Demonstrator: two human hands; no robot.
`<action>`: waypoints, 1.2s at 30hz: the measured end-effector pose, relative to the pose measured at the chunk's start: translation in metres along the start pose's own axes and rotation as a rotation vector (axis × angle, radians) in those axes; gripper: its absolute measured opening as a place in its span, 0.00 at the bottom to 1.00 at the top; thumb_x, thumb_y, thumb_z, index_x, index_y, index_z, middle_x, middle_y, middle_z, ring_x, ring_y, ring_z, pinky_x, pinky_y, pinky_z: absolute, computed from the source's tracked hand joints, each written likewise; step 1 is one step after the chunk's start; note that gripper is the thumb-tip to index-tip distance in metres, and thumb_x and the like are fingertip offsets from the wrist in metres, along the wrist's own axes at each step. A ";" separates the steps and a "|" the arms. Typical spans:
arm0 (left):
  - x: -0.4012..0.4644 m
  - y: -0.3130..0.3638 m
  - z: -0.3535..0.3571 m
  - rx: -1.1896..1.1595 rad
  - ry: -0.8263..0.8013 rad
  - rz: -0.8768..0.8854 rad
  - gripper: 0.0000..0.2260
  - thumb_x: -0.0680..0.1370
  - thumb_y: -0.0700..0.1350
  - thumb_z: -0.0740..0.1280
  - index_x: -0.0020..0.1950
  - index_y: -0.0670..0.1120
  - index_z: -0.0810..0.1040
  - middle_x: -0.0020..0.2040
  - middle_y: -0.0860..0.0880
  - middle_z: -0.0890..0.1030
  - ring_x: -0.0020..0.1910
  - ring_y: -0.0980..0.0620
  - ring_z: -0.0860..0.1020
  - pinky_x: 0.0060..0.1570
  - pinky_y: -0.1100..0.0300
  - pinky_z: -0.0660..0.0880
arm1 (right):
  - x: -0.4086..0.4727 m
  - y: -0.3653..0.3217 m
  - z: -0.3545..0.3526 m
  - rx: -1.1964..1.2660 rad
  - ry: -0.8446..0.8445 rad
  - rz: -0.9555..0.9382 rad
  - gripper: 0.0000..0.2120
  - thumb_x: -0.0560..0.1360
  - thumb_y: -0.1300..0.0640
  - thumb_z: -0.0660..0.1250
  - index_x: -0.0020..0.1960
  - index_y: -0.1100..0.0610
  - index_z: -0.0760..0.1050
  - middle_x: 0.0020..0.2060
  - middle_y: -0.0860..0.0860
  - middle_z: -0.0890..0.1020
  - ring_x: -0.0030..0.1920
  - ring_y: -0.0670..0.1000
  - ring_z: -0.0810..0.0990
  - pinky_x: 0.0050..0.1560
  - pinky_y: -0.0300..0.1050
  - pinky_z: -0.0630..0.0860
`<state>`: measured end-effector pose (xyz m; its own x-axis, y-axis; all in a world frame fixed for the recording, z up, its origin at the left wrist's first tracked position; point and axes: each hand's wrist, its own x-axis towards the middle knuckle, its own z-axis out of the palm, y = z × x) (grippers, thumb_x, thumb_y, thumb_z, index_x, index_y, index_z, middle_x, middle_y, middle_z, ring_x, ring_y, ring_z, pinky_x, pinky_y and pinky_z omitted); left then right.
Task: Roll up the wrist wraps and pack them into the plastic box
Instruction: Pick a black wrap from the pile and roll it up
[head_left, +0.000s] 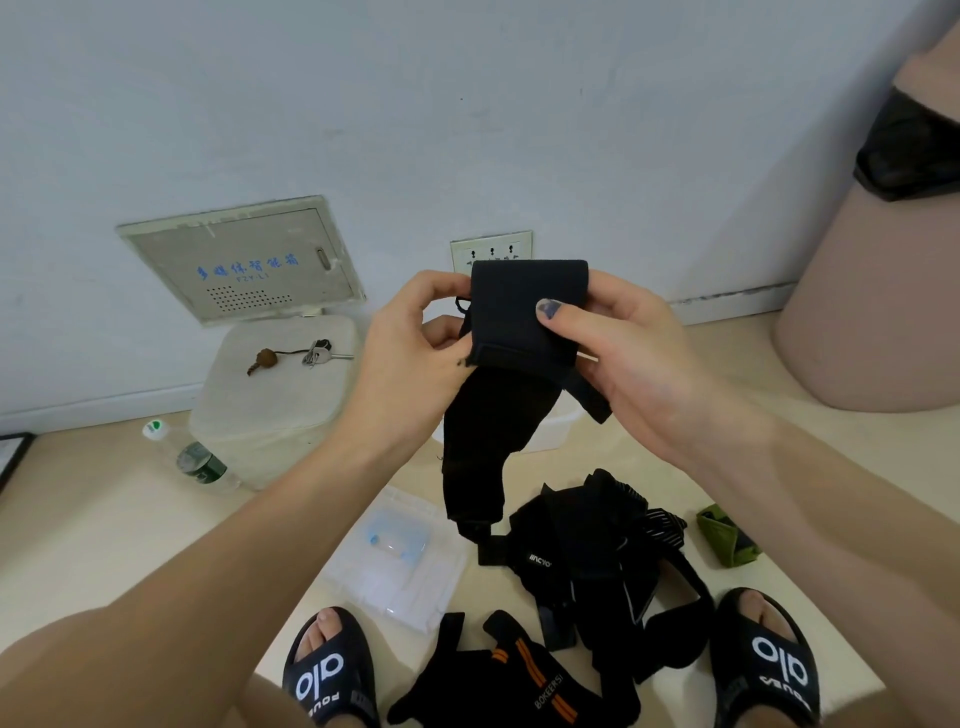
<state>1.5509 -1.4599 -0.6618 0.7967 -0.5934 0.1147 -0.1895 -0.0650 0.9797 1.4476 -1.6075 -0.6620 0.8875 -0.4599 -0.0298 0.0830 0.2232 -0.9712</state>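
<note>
Hands: left hand (415, 332) and right hand (623, 338) pinch black wrist wrap (524, 312) (partly rolled).
Floor wrap (550, 691): "BOKEEKSI".
Slides (324, 670): "alo".

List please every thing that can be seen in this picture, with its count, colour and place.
wrist wrap: 1, black, held up in both hands, half rolled, tail hanging
loose wraps: a pile, count unclear, black, floor between the feet
orange-striped wrap: 1, black and orange, floor near left foot
plastic box: 1, clear, floor, left of pile
stool: 1, white, by the wall
keys: 1 bunch, silver, on stool
water bottle: 1, clear with green label, lying beside stool
green pouch: 1, floor, right
wall socket: 1, white
slippers: 2, black, on feet
left hand: grip on wrap
right hand: grip on wrap
</note>
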 end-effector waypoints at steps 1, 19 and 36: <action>0.001 -0.001 0.000 -0.002 -0.014 -0.013 0.13 0.77 0.35 0.73 0.57 0.49 0.79 0.47 0.40 0.85 0.46 0.38 0.84 0.55 0.37 0.80 | 0.000 0.001 0.000 -0.004 0.001 -0.001 0.12 0.82 0.64 0.66 0.63 0.57 0.81 0.53 0.50 0.88 0.54 0.48 0.87 0.51 0.40 0.81; 0.001 0.005 -0.004 0.107 -0.061 0.123 0.12 0.78 0.36 0.72 0.51 0.54 0.83 0.57 0.52 0.71 0.43 0.58 0.81 0.41 0.66 0.76 | 0.001 0.006 0.002 -0.020 0.038 -0.047 0.13 0.81 0.67 0.66 0.60 0.53 0.81 0.53 0.49 0.88 0.56 0.49 0.86 0.56 0.45 0.82; 0.006 -0.005 -0.003 0.016 -0.092 0.079 0.10 0.81 0.36 0.69 0.58 0.50 0.80 0.54 0.50 0.85 0.53 0.45 0.83 0.48 0.49 0.82 | 0.000 0.005 0.004 -0.087 0.034 0.018 0.12 0.81 0.64 0.67 0.57 0.50 0.82 0.54 0.48 0.87 0.56 0.50 0.86 0.65 0.59 0.80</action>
<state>1.5585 -1.4607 -0.6651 0.7234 -0.6680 0.1747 -0.2590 -0.0280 0.9655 1.4495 -1.6027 -0.6659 0.8725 -0.4856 -0.0539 0.0265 0.1572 -0.9872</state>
